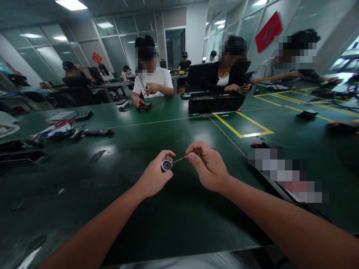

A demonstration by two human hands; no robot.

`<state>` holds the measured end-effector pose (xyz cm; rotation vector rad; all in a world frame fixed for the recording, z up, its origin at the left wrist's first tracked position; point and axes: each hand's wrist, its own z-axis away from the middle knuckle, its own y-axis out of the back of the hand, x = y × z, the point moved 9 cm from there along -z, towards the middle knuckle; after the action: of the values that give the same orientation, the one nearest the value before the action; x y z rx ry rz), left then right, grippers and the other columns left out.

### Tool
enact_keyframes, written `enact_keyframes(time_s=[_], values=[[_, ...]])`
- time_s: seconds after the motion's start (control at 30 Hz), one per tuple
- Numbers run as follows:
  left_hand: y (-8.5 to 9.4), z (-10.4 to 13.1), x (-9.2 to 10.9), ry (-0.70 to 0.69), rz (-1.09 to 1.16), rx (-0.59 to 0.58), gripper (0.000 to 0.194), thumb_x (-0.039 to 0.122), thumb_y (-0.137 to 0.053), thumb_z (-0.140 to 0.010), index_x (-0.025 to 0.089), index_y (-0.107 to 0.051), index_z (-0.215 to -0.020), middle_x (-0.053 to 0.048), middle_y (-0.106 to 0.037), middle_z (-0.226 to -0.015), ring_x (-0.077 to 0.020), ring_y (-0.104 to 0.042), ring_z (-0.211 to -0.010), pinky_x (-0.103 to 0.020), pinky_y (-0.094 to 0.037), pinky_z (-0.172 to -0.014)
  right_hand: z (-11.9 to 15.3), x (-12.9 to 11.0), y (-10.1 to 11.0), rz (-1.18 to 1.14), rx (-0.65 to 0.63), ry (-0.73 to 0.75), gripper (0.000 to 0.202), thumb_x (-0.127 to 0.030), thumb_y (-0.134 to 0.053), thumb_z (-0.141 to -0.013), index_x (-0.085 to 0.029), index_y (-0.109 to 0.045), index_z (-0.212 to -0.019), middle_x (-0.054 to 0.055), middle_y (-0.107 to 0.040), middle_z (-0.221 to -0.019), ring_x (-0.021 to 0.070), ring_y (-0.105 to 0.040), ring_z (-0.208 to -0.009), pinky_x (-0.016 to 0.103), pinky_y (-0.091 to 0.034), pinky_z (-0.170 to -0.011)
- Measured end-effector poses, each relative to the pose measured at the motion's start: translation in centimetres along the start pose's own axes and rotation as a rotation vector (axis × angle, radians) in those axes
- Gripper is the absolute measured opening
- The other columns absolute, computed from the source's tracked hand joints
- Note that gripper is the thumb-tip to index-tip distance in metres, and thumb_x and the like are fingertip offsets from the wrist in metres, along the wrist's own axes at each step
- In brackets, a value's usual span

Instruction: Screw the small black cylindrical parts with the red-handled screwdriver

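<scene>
Above the green table, my left hand is closed around a small round black part with a silver rim, its open face turned toward me. My right hand grips the red handle of a screwdriver. The thin metal shaft points left, and its tip reaches the rim of the round part. Whether the tip touches a screw there is too small to tell.
A long black tray stands across the table. Tangled cables and tools lie at the left, beside a dark pen-shaped tool. Yellow tape marks the right side. Several people sit opposite, one in a white shirt.
</scene>
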<state>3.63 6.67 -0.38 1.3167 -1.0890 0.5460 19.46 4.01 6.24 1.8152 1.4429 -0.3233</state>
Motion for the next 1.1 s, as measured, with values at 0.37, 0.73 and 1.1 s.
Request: enact_keyframes(time_s=[0.37,0.73,1.1], values=[[0.2,0.0,0.4,-0.003,-0.048,0.023,0.035,0.022,-0.054,-0.086,0.024,-0.052,-0.121,-0.001,-0.057,-0.099,-0.0185,-0.055,-0.088,-0.034,-0.040,-0.079,0.0,0.6,-0.1,0.007,0.013,-0.019,0.012,-0.031,-0.049,-0.101,-0.022,-0.056,-0.104,0.000,-0.066,-0.081,0.0142,-0.063,-0.068,0.028,-0.046,-0.063],[0.2,0.0,0.5,-0.026,-0.038,0.046,0.031,0.019,-0.045,-0.088,0.023,-0.056,-0.117,-0.001,-0.056,-0.093,-0.0179,-0.053,-0.085,-0.033,-0.039,-0.076,0.0,0.8,-0.3,-0.023,-0.001,-0.049,0.011,-0.030,-0.050,-0.101,-0.022,-0.057,-0.104,0.000,-0.067,-0.082,0.0139,-0.066,-0.072,0.028,-0.047,-0.067],[1.2,0.0,0.6,-0.019,-0.073,0.177,0.029,0.014,-0.044,-0.084,0.022,-0.067,-0.101,0.000,-0.058,-0.085,-0.0168,-0.053,-0.081,-0.031,-0.038,-0.074,0.0,0.9,-0.8,-0.060,-0.040,-0.061,0.013,-0.032,-0.051,-0.101,-0.022,-0.058,-0.106,0.001,-0.068,-0.084,0.0151,-0.066,-0.075,0.029,-0.049,-0.068]])
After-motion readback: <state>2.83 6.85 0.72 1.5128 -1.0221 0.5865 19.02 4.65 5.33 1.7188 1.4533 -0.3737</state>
